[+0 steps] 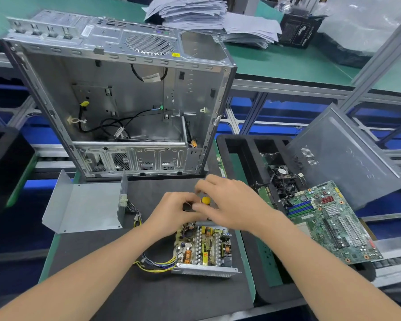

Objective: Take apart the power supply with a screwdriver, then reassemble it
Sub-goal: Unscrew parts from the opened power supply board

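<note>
Already opened: supply at table centre, 6 o'clock of case, board bare, cover off at 9 o'clock. Left grip and right grip clasp screwdriver at supply's 12 o'clock end. Judged: disassembly partway; reassembly all left.

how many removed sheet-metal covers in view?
2. The power supply cover lies left of the open power supply; the case side panel leans at right, behind the motherboard. Others may be hidden.
</note>
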`<state>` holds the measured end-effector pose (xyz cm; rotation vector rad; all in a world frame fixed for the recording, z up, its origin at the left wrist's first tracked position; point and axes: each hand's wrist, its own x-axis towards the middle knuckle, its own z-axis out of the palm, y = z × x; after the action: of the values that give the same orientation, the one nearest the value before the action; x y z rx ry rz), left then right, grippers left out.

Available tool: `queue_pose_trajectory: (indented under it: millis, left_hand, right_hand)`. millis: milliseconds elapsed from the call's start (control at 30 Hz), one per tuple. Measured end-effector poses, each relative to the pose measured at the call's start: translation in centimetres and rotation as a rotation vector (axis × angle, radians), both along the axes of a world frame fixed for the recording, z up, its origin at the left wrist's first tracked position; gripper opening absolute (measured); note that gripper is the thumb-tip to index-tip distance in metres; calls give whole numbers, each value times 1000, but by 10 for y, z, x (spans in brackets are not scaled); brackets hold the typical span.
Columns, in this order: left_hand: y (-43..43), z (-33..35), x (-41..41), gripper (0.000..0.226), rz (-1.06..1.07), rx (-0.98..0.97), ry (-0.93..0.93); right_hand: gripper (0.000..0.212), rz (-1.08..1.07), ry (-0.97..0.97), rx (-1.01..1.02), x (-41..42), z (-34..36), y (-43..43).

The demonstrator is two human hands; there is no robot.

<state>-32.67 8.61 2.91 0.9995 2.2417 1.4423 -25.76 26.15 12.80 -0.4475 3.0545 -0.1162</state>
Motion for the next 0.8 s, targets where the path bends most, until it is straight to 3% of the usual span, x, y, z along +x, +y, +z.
queue_pose_trajectory:
  millis: [100, 300, 400, 633, 800]
  left_hand:
    - [2, -1, -2, 17, -13, -18, -25]
    - [-1, -1, -4, 18, -32, -45, -18]
    - [-1, 1, -3, 26, -34, -42, -5]
    - [0, 2, -1, 18, -37, -31, -54]
    - [0, 5, 1, 28, -57, 5, -62]
  right_hand:
    - [26, 124, -165, -4, -1, 8, 9]
    - [24, 45, -228, 34, -5, 9, 2]
    - [36, -26, -183, 106, -6, 9, -2]
    - [67, -109, 48, 334, -6, -4, -8]
    - [73, -213, 99, 312, -7, -9, -14]
